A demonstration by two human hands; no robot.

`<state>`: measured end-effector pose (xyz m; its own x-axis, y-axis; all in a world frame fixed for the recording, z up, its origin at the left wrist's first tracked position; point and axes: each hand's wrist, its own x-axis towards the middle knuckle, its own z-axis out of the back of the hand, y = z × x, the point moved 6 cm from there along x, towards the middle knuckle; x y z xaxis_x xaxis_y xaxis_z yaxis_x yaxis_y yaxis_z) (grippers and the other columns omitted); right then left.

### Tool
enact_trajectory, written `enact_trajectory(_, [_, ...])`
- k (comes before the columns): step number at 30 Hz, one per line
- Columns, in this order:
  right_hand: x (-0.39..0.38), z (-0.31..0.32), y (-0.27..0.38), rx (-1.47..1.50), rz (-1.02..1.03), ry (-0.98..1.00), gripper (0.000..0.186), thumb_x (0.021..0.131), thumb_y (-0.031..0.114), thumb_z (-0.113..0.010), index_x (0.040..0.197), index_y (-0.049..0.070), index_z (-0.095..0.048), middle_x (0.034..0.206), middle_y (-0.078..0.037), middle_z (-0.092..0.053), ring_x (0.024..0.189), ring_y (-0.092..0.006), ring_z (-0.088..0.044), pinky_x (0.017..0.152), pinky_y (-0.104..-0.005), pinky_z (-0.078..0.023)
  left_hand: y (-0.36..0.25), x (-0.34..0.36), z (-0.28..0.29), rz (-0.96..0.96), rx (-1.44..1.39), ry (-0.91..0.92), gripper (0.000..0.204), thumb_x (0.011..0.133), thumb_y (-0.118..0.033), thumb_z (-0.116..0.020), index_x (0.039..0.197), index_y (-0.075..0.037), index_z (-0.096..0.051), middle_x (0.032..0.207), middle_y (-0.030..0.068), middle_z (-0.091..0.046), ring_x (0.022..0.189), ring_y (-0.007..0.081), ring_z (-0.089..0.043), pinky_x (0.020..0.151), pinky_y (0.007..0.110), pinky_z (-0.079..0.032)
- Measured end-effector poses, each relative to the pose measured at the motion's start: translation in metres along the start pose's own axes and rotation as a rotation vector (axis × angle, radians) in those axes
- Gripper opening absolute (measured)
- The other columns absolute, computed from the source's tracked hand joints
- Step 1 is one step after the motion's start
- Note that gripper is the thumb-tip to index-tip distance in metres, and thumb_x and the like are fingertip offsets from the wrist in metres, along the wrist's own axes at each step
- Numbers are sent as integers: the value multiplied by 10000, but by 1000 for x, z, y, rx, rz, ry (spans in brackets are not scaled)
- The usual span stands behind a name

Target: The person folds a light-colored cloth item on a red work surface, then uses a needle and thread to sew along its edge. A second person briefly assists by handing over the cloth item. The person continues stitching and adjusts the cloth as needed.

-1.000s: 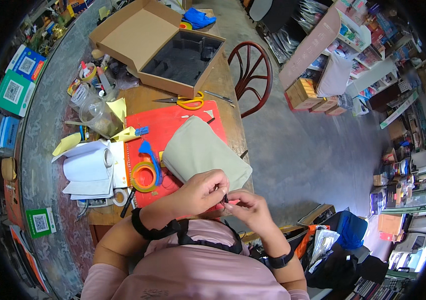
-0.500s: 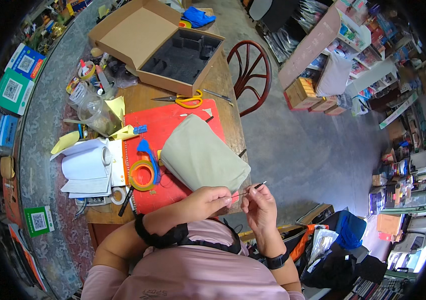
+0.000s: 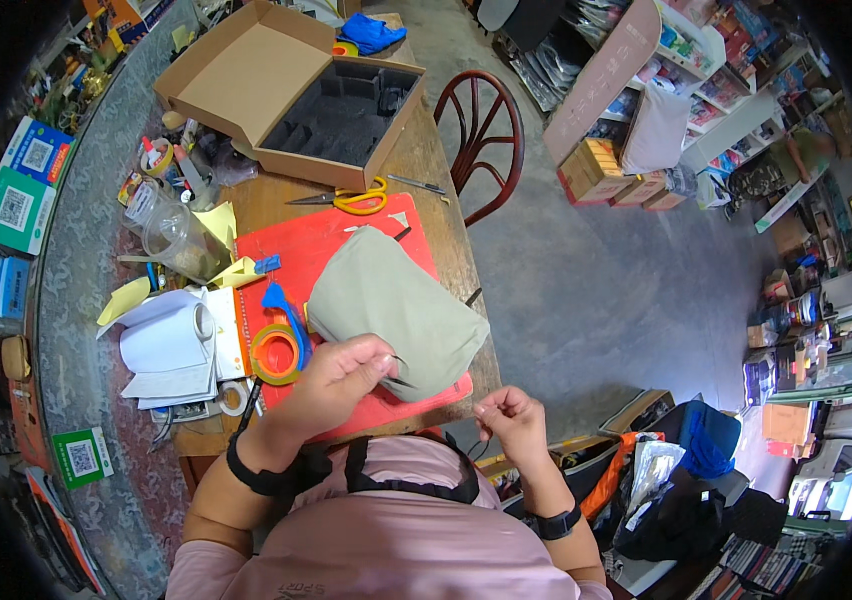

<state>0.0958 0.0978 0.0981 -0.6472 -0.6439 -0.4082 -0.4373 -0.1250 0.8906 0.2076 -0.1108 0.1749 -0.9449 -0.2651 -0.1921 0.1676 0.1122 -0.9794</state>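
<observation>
Head view: soft grey-green fabric bundle [image 3: 396, 300] lies on a flat red sheet [image 3: 286, 240], wooden bench [image 3: 436, 210].
Left hand [image 3: 346, 370]: pinched on a thin black cord [image 3: 402, 382] by the bundle.
Right hand [image 3: 513, 422]: fingers curled near the bench's edge; grip indiscernible.

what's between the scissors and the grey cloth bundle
In the head view, a strip of the red board lies between the yellow-handled scissors and the grey cloth bundle.
</observation>
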Motion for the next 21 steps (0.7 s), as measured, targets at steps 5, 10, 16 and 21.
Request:
enact_trajectory(5, [-4, -18, 28, -220, 302, 37, 109, 827, 31, -640, 923, -4, -603, 829, -61, -630, 808, -152, -596, 725, -283, -479, -16, 0, -13, -62, 215, 158, 207, 940, -158, -471, 915, 22, -568, 780, 39, -592, 732, 95, -514, 693, 262, -437])
enact_trajectory(10, [-2, -74, 51, -323, 513, 534, 164, 862, 44, -596, 1018, 0, -621, 951, -72, -629, 922, -159, -579, 827, -291, -457, -17, 2, -38, -63, 256, 255, 221, 945, -164, -475, 956, 23, -593, 748, 47, -620, 709, 119, -576, 702, 259, -468])
enact_trajectory(16, [-12, -33, 9, -86, 26, 428, 139, 919, 72, -537, 955, -32, -622, 844, -50, -626, 770, -107, -586, 723, -244, -482, -10, -4, 4, 112, -117, 71, 203, 957, -187, -465, 905, -22, -571, 704, -51, -467, 630, 25, -396, 577, 190, -360])
enact_trajectory(21, [-9, -38, 25, -81, 248, 195, 178, 851, -9, -556, 1020, -16, -610, 1048, -120, -622, 1044, -203, -570, 920, -329, -435, -9, -12, -16, 45, 130, 229, 227, 955, -188, -449, 925, 4, -566, 812, 28, -592, 766, 107, -528, 711, 265, -450])
